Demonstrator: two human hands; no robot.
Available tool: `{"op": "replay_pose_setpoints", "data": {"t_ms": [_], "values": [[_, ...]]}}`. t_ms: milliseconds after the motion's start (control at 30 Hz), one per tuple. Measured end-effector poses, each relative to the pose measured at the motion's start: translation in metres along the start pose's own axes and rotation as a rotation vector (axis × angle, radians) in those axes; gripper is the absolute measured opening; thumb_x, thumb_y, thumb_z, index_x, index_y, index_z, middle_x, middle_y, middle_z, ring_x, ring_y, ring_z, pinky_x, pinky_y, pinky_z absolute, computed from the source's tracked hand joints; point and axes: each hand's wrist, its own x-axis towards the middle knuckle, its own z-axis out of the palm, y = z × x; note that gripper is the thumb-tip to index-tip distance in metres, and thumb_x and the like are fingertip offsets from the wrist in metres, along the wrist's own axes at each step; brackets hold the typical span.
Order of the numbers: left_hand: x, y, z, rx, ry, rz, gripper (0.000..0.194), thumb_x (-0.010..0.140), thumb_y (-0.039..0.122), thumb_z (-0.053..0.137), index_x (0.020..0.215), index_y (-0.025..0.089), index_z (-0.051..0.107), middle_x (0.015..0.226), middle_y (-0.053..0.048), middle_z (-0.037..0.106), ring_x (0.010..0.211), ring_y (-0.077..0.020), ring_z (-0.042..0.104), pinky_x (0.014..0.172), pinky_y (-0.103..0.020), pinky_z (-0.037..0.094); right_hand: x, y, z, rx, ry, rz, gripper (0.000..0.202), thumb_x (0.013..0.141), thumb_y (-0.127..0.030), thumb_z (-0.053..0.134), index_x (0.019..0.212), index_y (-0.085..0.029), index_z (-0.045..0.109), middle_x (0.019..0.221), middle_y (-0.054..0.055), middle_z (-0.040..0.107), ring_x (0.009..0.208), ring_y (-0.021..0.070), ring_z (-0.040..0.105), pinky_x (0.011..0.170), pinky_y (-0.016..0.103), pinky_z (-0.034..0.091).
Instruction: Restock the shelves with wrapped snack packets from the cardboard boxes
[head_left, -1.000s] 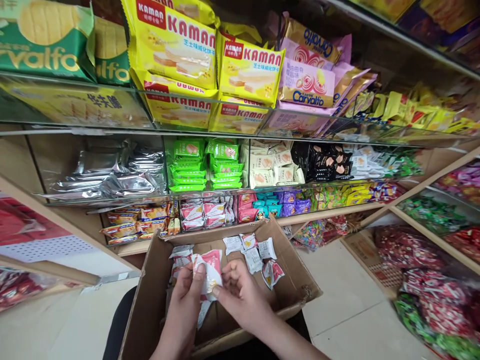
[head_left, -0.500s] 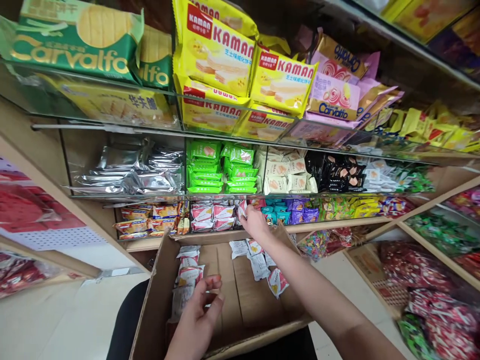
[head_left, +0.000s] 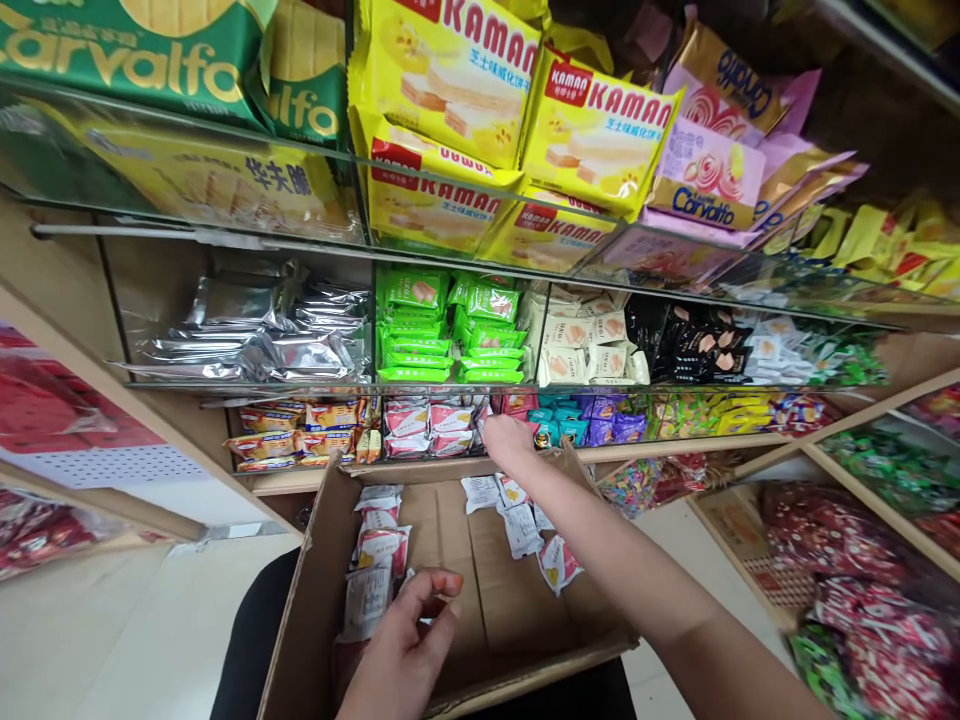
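Note:
My right hand [head_left: 508, 443] reaches over the far edge of the cardboard box [head_left: 469, 590] into the bottom shelf row. Its fingers are closed on a small pink-and-white snack packet [head_left: 482, 420], mostly hidden, at the right end of a stack of similar packets [head_left: 451, 420]. Above the box's near left part hovers my left hand [head_left: 412, 635], fingers curled, with a gap between thumb and forefinger and nothing held. Beside it, loose packets [head_left: 382, 548] line the box's left wall. More packets [head_left: 519, 528] lie in the far right part, below my right forearm.
Glass-fronted shelves hold yellow wafer packs [head_left: 450, 75], green packets [head_left: 416, 335] and silver packets [head_left: 240, 320]. Teal packets [head_left: 562, 425] sit just right of my right hand. The glass shelf edge [head_left: 450, 388] runs closely above it. Bagged sweets [head_left: 877, 610] stand at the lower right.
My right hand has pushed slightly deeper into the shelf with the packet, which is now more hidden. My left hand has shifted slightly right. The camera view has moved closer to the shelves.

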Motion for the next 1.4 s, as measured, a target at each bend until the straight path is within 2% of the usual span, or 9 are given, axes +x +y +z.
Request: {"op": "replay_pose_setpoints", "data": {"t_ms": [233,367,467,600,733,1033,1133,1267,1400], "values": [[-0.001,0.006,0.000,0.018,-0.033,0.001,0.020,0.076,0.038,0.050,0.085,0.021,0.054,0.084,-0.002,0.058,0.084,-0.0165,0.052,0.078,-0.027,0.039,0.003,0.005,-0.011,0.017,-0.021,-0.055,0.026,0.082,-0.022,0.044,0.096,-0.010,0.063,0.093,0.018,0.064,0.091,0.0231,0.060,0.073,0.030,0.043],[-0.002,0.012,-0.001,0.017,-0.015,-0.047,0.025,0.074,0.043,0.051,0.084,0.020,0.055,0.081,-0.001,0.057,0.081,-0.0162,0.051,0.074,-0.025,0.040,-0.021,0.021,-0.016,0.039,0.007,-0.101,0.038,0.087,-0.038,0.035,0.104,-0.012,0.057,0.099,0.017,0.062,0.096,0.0249,0.057,0.077,0.033,0.040],[-0.002,0.015,-0.001,0.015,-0.006,-0.052,0.029,0.071,0.046,0.054,0.083,0.020,0.057,0.080,-0.002,0.058,0.081,-0.0170,0.051,0.074,-0.025,0.040,-0.054,0.034,0.004,0.062,-0.053,-0.172,0.041,0.089,-0.042,0.026,0.101,-0.018,0.057,0.097,0.010,0.063,0.094,0.0201,0.057,0.078,0.029,0.039],[0.002,0.012,0.001,0.035,-0.058,-0.042,0.027,0.073,0.045,0.054,0.082,0.020,0.058,0.078,-0.001,0.059,0.079,-0.0164,0.051,0.074,-0.024,0.039,-0.082,0.043,0.052,0.054,-0.232,-0.162,0.048,0.071,-0.049,0.056,0.101,-0.012,0.058,0.100,0.015,0.060,0.095,0.0250,0.056,0.076,0.030,0.041],[0.005,0.009,0.004,0.021,-0.079,-0.045,0.029,0.071,0.046,0.055,0.083,0.020,0.059,0.078,0.000,0.059,0.076,-0.0157,0.051,0.071,-0.024,0.040,-0.088,0.044,0.078,0.063,-0.306,-0.127,0.075,0.048,-0.029,0.077,0.114,-0.009,0.048,0.115,0.019,0.049,0.108,0.0308,0.044,0.085,0.034,0.038],[-0.002,0.013,0.008,-0.026,-0.030,-0.043,0.031,0.067,0.047,0.060,0.079,0.018,0.062,0.073,-0.001,0.061,0.073,-0.0149,0.053,0.067,-0.023,0.042,-0.109,0.045,0.081,0.238,-0.346,-0.107,0.079,0.040,-0.002,0.068,0.114,-0.018,0.045,0.124,0.013,0.038,0.110,0.0306,0.041,0.089,0.039,0.034],[0.001,0.006,0.005,-0.058,0.015,-0.056,0.035,0.067,0.045,0.062,0.090,0.019,0.062,0.080,-0.002,0.064,0.071,-0.0141,0.055,0.067,-0.024,0.043,-0.114,0.046,0.071,0.342,-0.347,-0.110,0.070,0.043,-0.006,0.068,0.109,-0.015,0.044,0.118,0.014,0.042,0.106,0.0287,0.044,0.085,0.037,0.037],[0.010,0.016,0.000,-0.150,0.156,-0.059,0.057,0.065,0.043,0.064,0.117,0.025,0.049,0.123,-0.008,0.053,0.096,-0.0183,0.057,0.080,-0.029,0.044,-0.129,0.039,0.034,0.963,-0.433,-0.180,0.058,0.053,-0.020,0.064,0.105,-0.020,0.039,0.104,0.004,0.052,0.085,0.0147,0.054,0.070,0.025,0.043],[0.018,0.046,0.003,-0.204,-0.083,0.009,0.041,0.068,0.040,0.062,0.104,0.021,0.059,0.106,-0.005,0.064,0.093,-0.0201,0.059,0.079,-0.030,0.046,-0.155,0.021,0.002,1.841,-0.704,-0.160,0.039,0.051,-0.022,0.067,0.085,-0.016,0.049,0.082,0.000,0.055,0.070,0.0103,0.053,0.068,0.025,0.041]]}}
